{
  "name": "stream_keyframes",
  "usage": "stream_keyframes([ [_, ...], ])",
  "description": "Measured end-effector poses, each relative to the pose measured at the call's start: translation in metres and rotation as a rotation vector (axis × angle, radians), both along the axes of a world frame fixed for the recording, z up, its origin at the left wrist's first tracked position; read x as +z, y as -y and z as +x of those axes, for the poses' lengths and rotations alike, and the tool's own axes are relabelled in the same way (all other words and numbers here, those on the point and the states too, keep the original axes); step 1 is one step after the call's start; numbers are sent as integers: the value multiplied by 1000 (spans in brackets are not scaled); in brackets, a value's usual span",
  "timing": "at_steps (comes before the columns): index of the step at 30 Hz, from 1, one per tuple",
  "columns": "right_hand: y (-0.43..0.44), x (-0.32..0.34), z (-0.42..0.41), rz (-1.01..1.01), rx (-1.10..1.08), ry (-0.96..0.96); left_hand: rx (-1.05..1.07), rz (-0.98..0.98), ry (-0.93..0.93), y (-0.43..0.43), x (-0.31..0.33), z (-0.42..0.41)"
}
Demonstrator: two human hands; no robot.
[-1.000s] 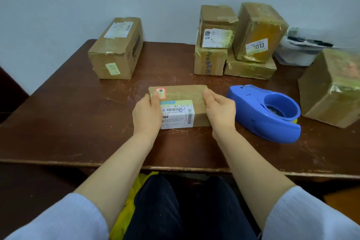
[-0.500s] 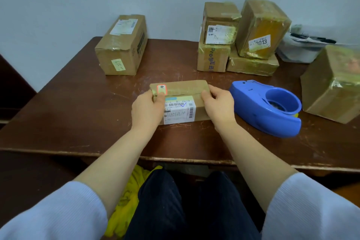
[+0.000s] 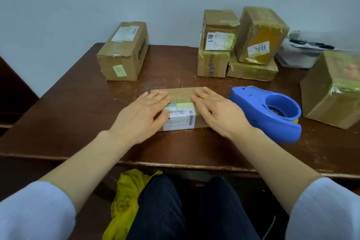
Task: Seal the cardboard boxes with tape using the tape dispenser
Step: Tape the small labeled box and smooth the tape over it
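A small flat cardboard box (image 3: pixel 181 97) with a white barcode label lies on the brown table (image 3: pixel 74 115) in front of me. My left hand (image 3: pixel 142 116) lies flat over its left end, fingers straight. Over the right end my right hand (image 3: pixel 216 112) is spread flat the same way. A blue tape dispenser (image 3: pixel 266 112) stands on the table just right of my right hand, untouched.
A long cardboard box (image 3: pixel 124 52) sits at the back left. A stack of taped boxes (image 3: pixel 239 45) stands at the back centre-right, and a large taped box (image 3: pixel 333 89) at the right edge. A white bag (image 3: pixel 298 56) lies behind it.
Both hands have let go of the small box's ends and now lie with straight fingers flat on its top. The box stays in place.
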State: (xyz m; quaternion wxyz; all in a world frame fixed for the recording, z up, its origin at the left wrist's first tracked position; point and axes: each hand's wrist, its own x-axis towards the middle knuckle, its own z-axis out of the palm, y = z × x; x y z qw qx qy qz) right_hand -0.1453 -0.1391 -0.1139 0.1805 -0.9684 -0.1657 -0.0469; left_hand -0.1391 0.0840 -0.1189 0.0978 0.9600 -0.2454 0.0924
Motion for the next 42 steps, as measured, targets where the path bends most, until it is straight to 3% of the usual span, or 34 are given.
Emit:
stream_keyframes([
  [3,-8,-7,0,-45,1,157,-12,57,48,6,-1,0],
  [7,-18,-3,3,-78,154,16,-89,48,-18,11,-5,6],
  [13,-8,-1,-7,19,-62,3,7,-16,-42,6,-3,-1],
  [17,14,9,-22,166,-257,231,54,-64,60,5,1,-6],
  [20,42,22,-33,88,-329,351,-9,25,30,12,7,0],
  [23,70,26,-41,-149,-539,142,6,229,-123,18,7,7],
  [25,84,26,-44,-324,-617,15,77,262,-113,24,5,5],
  [30,95,25,-37,-431,-499,-89,240,229,-51,52,8,-6],
  [33,98,28,-37,-276,-473,-134,233,218,-111,57,13,-6],
  [37,107,33,-46,-24,-503,2,248,167,-221,63,20,-6],
  [40,108,55,-55,599,-491,-49,205,33,-231,75,32,-5],
  [42,110,65,-62,1101,-391,-209,177,-220,-290,87,46,-6],
])
